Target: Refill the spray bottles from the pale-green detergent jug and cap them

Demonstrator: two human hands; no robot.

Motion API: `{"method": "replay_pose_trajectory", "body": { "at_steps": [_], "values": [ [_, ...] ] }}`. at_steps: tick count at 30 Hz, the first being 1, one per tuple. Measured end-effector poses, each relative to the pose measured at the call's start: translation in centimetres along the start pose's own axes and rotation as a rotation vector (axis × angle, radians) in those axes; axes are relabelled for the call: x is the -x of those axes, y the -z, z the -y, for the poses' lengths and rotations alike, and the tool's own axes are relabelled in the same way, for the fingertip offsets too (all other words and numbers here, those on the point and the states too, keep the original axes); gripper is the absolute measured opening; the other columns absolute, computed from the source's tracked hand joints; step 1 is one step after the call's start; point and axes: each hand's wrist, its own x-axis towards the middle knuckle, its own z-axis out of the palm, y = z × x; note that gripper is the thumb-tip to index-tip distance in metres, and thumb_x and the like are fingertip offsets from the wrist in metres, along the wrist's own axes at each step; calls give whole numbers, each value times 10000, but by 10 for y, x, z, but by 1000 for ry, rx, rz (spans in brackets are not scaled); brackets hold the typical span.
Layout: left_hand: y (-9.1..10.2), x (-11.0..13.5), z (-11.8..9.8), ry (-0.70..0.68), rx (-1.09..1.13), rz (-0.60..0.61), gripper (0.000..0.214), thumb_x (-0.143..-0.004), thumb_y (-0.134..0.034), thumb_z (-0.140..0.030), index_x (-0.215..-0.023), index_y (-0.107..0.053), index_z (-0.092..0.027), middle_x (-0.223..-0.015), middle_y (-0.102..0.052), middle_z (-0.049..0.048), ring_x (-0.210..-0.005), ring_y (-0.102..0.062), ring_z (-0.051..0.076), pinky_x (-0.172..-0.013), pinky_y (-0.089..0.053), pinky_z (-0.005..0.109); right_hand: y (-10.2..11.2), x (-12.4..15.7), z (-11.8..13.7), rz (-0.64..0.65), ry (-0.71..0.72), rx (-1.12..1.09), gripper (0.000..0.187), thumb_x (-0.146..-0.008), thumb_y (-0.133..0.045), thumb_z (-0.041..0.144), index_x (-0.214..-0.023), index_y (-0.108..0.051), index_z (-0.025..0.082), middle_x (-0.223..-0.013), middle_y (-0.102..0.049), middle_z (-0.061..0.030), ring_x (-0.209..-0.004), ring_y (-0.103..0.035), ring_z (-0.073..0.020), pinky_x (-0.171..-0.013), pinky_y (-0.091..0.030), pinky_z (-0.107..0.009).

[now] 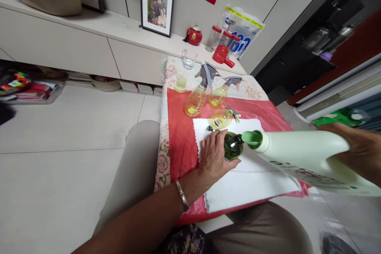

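Note:
My left hand (212, 154) is wrapped round a small dark green bottle (232, 147) on a white cloth (250, 186). A large pale green jug (306, 143) lies tipped in the air, gripped at its handle by my right hand (360, 151), which the frame edge partly cuts off. The jug's green spout (253, 139) is at the bottle's mouth; I cannot see whether liquid flows. A small black cap or stopper (210, 128) shows beyond my left fingers. Behind the cloth are yellow spray bottles (195, 103), one with its body (220, 119) lying over.
A pale yellow-green cap (180, 84) stands at the table's left. Near the back edge is a glass cup (188, 60). Red plastic sheeting (181, 143) covers the floral tablecloth. On the cabinet stand a red pot (194, 35), red-lidded jars (213, 37) and a framed photo (156, 6).

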Motion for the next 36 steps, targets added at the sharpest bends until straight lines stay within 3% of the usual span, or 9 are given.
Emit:
{"method": "replay_pose_trajectory", "body": {
  "at_steps": [23, 36],
  "values": [
    [1, 1, 0, 0, 10, 1, 916, -636, -862, -323, -1380, -334, -240, -1373, -547, 118, -1280, -513, 333, -1040, -449, 534, 8, -1, 7, 48, -23, 7, 554, -562, -530, 557, -1079, -669, 414, -760, -657, 37, -517, -558, -190, -479, -376, -257],
    [1, 0, -1, -3, 13, 1, 913, -639, -860, -333, -1382, -335, -257, -1379, -541, 114, -1288, -512, 340, -1046, -441, 536, 7, 1, 5, 13, 47, 3, 512, -596, -561, 514, -1079, -678, 394, -757, -666, 34, -555, -583, -202, -472, -351, -235]
  ]
}}
